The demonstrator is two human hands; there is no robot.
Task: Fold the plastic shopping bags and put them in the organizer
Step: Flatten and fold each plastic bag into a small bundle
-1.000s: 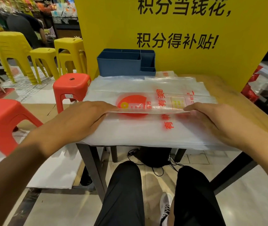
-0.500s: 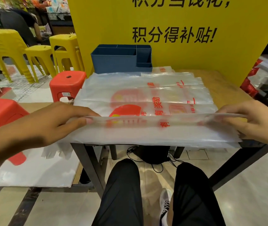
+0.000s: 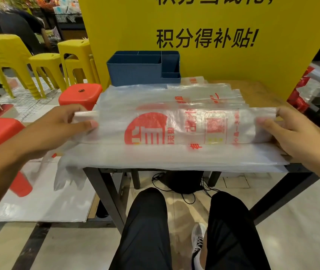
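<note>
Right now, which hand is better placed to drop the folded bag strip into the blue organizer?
Left, probably. The blue organizer stands at the table's back left, nearer the left hand. The right hand pinches the folded bag at the far right end, a longer reach across.

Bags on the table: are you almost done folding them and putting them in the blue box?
Not nearly. No bags show in the blue organizer, as far as its compartments can be seen. The left hand and right hand hold one bag, folded into a long strip. A stack of flat bags waits beneath it.
</note>
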